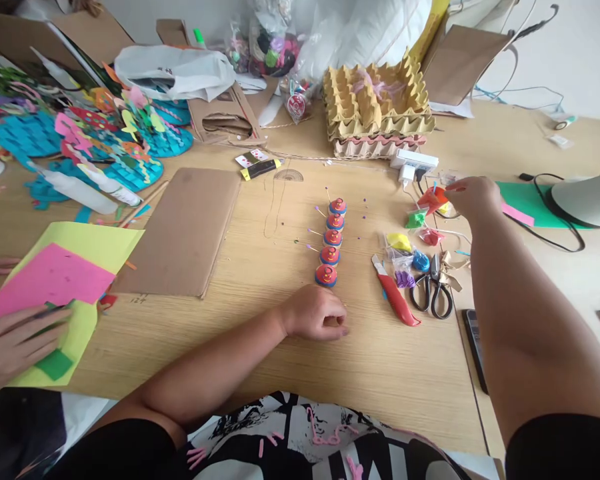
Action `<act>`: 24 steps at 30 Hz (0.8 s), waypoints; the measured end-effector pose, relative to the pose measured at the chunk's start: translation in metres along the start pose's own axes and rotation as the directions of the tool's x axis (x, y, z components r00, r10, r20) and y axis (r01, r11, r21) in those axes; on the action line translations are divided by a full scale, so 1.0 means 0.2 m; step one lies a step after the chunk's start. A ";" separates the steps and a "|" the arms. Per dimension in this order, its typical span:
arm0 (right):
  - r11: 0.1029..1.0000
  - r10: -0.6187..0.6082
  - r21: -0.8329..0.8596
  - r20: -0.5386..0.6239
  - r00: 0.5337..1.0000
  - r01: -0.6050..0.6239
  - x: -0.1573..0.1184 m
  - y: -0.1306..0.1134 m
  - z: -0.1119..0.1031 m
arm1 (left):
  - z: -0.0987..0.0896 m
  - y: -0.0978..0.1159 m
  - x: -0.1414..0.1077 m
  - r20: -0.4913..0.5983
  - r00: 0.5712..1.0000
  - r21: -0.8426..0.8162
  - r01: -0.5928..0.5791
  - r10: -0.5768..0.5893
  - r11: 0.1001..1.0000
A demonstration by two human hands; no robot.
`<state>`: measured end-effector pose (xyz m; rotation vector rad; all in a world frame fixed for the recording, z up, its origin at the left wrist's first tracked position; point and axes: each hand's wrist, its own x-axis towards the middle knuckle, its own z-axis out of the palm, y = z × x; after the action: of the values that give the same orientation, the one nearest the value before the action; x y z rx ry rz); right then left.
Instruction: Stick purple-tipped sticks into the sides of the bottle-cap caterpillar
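Reaching way out, the right hand (480, 197) is palm-down by the orange packet (431, 199); can't tell its grip. Left hand (314, 313) is loosely curled on the tabletop (260, 353), contents hidden, just below five red-and-blue figures (333, 238).

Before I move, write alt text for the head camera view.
The right hand is at an orange packet; the left hand curls beside five red-and-blue figures in a row. A knife and scissors lie right of them; another person's hand rests on paper at left.
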<state>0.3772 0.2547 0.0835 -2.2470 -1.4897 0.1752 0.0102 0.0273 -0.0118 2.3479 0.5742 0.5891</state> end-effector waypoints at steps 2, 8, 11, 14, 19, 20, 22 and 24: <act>0.994 0.048 -0.098 0.105 0.993 -0.038 0.05 -0.04 0.01 | 0.00 0.00 0.00 0.000 1.000 -0.012 0.011 -0.011 1.000; 0.958 0.093 -0.287 0.262 0.960 -0.014 0.20 -0.10 0.11 | 0.00 0.00 -0.01 -0.011 1.000 -0.022 0.029 -0.029 0.999; 0.946 0.103 -0.323 0.272 0.957 -0.010 0.24 -0.10 0.14 | 0.00 0.00 -0.01 -0.007 0.999 -0.031 0.031 -0.031 0.999; 0.937 0.110 -0.351 0.285 0.952 -0.003 0.22 -0.11 0.12 | -0.01 0.00 0.00 -0.010 1.000 -0.042 0.026 -0.027 0.999; 0.947 0.064 -0.321 0.240 0.969 0.017 0.12 -0.10 0.04 | -0.02 0.01 0.00 0.003 1.000 -0.063 0.022 -0.022 0.998; 0.953 0.044 -0.303 0.222 0.974 0.026 0.09 -0.09 0.02 | -0.02 0.01 0.00 0.003 1.000 -0.060 0.021 -0.021 0.998; 0.973 -0.004 -0.226 0.157 0.988 0.039 0.05 -0.07 0.00 | -0.02 0.01 0.00 0.001 1.000 -0.049 0.018 -0.018 0.999; 0.995 -0.038 -0.094 0.042 0.998 0.041 0.01 -0.03 -0.01 | -0.02 0.01 0.00 -0.004 1.000 -0.039 0.011 -0.011 0.999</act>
<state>0.3733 0.2579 0.0884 -2.2986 -1.5932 0.1408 0.0082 0.0271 -0.0089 2.3059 0.5721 0.5950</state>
